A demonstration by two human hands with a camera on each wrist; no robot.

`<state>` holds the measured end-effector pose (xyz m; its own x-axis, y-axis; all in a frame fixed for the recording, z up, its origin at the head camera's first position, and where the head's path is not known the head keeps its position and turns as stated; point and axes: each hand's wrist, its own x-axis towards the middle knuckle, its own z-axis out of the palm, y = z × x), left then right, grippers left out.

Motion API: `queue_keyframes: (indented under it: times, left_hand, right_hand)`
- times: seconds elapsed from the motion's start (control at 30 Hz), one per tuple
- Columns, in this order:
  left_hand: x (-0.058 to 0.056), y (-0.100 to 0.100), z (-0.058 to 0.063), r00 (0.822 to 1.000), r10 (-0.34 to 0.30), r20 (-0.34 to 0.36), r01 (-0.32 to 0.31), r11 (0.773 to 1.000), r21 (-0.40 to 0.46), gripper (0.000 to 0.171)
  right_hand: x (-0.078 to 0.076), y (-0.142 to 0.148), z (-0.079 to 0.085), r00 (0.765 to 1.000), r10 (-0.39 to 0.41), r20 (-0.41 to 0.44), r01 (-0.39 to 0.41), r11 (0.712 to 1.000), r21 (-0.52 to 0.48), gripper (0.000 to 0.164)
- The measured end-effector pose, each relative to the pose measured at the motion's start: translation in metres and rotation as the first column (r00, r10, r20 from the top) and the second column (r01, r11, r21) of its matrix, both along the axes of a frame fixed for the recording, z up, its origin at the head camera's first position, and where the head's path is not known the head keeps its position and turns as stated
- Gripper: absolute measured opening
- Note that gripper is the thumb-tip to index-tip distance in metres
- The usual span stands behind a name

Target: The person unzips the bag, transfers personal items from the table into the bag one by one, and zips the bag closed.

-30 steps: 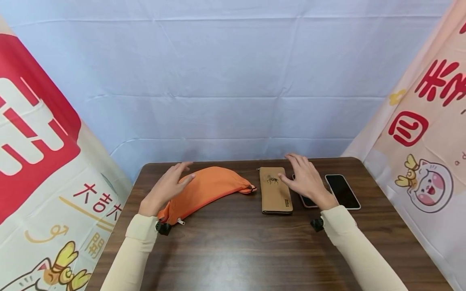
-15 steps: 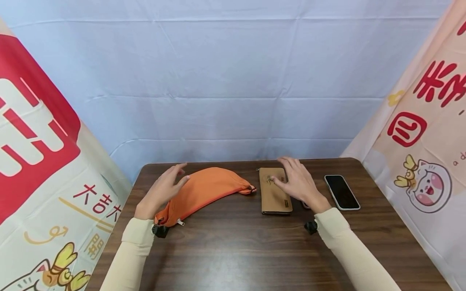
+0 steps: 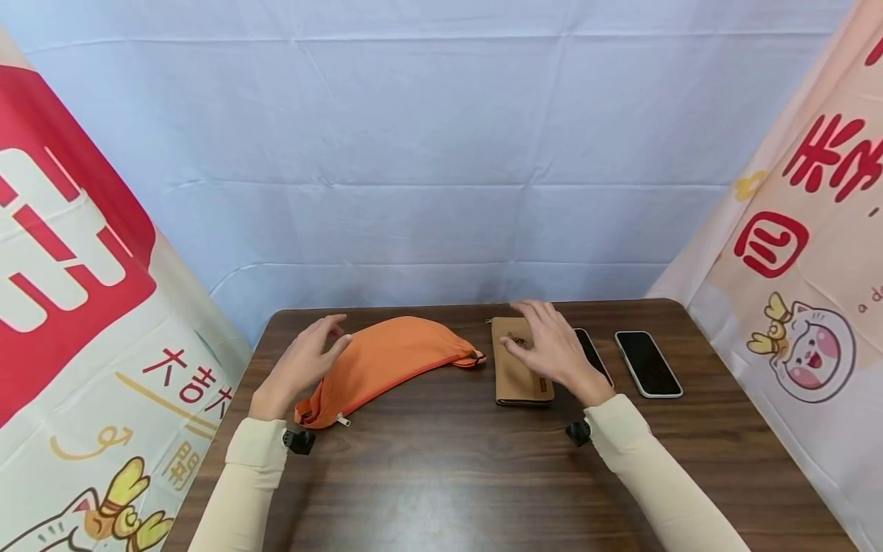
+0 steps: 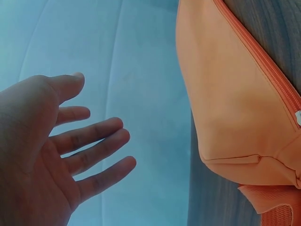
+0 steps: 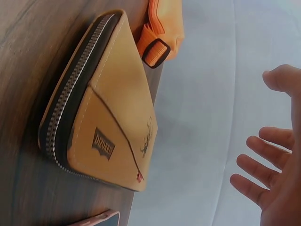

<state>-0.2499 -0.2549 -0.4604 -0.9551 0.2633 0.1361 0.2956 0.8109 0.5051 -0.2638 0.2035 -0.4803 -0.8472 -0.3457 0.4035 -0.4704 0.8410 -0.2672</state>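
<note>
An orange waist bag (image 3: 393, 359) with a zipper along its lower edge lies on the left half of the table. My left hand (image 3: 298, 369) hovers at the bag's left end, fingers loosely spread and holding nothing; the left wrist view shows a gap between hand and bag (image 4: 235, 89). A tan zip wallet (image 3: 513, 376) lies to the right of the bag. Above the wallet's right side is my right hand (image 3: 555, 354), relaxed, holding nothing and partly covering it. In the right wrist view the wallet (image 5: 115, 117) shows its zipper and a dark label, apart from the fingers.
Two phones lie to the right of the wallet: a dark-screened phone (image 3: 595, 356) partly behind the right hand, and a white-edged phone (image 3: 648, 364). The brown wooden table (image 3: 428, 475) ends at a pale cloth backdrop (image 3: 428, 153). Printed cloths hang on both sides.
My right hand has drifted left from over the nearer phone to over the wallet, uncovering part of that phone. The left hand has shifted slightly left. Bag, wallet and phones stay put.
</note>
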Motion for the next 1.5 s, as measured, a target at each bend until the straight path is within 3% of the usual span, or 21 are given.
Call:
queue_keyframes:
  times: [0.53,0.87,1.5]
  left_hand:
    - [0.003,-0.01,-0.005,1.0,0.01,-0.006,-0.01,1.0,0.025,0.054]
    - [0.01,-0.016,-0.013,0.998,0.037,0.042,-0.038,0.999,0.039,0.057]
    - [0.016,-0.021,-0.029,0.997,0.062,0.036,-0.063,0.998,0.031,0.052]
  right_hand:
    - [0.004,-0.018,0.001,0.999,0.037,-0.001,-0.037,0.999,0.007,0.068]
    - [0.005,-0.027,-0.002,0.998,0.054,0.023,-0.054,0.999,-0.004,0.067]
    - [0.014,-0.055,-0.01,0.992,0.126,-0.003,-0.126,0.992,-0.016,0.06]
